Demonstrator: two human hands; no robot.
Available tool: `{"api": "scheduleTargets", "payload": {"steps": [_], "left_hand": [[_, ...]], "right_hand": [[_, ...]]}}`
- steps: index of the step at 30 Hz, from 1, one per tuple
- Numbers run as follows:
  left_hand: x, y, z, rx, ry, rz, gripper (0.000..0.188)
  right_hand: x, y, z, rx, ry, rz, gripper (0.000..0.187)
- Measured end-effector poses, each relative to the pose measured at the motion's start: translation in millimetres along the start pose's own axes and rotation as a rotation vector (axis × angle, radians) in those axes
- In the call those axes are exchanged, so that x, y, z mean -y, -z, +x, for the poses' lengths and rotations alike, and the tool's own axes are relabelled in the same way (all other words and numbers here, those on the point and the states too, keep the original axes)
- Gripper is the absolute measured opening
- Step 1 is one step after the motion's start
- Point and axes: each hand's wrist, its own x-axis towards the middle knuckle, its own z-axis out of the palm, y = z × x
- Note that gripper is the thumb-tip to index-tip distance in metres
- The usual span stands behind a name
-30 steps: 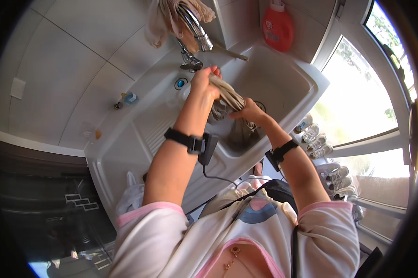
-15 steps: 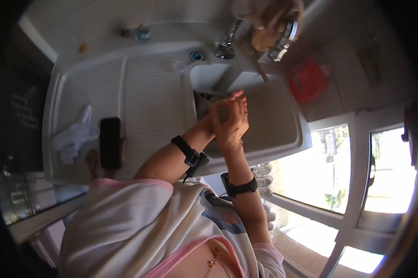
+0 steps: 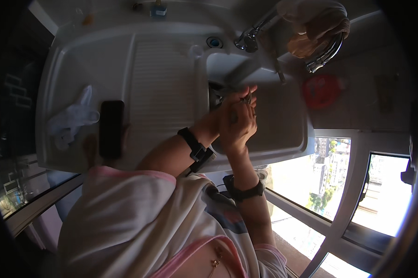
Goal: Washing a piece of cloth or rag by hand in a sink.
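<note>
Over the sink basin (image 3: 276, 132) my two hands are pressed together. My left hand (image 3: 228, 105) reaches in from the left, its fingertips showing past the other hand. Across it lies my right hand (image 3: 242, 126), fingers curled over the left hand's fingers. A small dark shape shows between the fingers; I cannot make out what it is. Both palms are hidden. Close by the left hand, at the basin's left side, lies a dark shiny thing (image 3: 216, 95), partly covered. A dark strap with a small box (image 3: 196, 150) circles my left wrist, another strap (image 3: 248, 191) my right.
A chrome tap (image 3: 248, 42) stands behind the basin, with brown and pale cloths (image 3: 318, 28) hanging beyond it. A red container (image 3: 321, 91) stands right of the basin. On the left are a ribbed drainboard (image 3: 160, 88), a black phone (image 3: 111, 129) and a white cloth (image 3: 74, 118).
The view has shifted, and the scene looks darker. My hands remain pressed together over the basin, with the right hand's fingers curled more over the left's.
</note>
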Motion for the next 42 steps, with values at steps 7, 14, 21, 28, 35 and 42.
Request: {"api": "scheduleTargets", "payload": {"steps": [7,14,21,28,35,42], "left_hand": [[14,4,4,-0.096,0.025,0.063,0.029],[-3,22,21,0.247,-0.03,-0.173,0.039],[8,-6,9,-0.18,0.039,0.061,0.032],[4,8,-10,0.037,0.063,0.248,0.059],[-5,8,-9,0.009,0.261,0.511,0.048],[-19,-23,-7,0.126,-0.02,-0.107,0.048]], "right_hand": [[-91,-12,27,-0.131,-0.572,-0.056,0.018],[6,-3,5,-0.081,-0.009,0.078,0.017],[-91,-11,25,-0.151,-0.496,0.041,0.013],[-58,26,63,-0.192,-0.939,0.901,0.009],[-63,42,62,0.338,-0.648,0.783,0.04],[-67,33,-2,0.432,-0.535,0.999,0.08]]}}
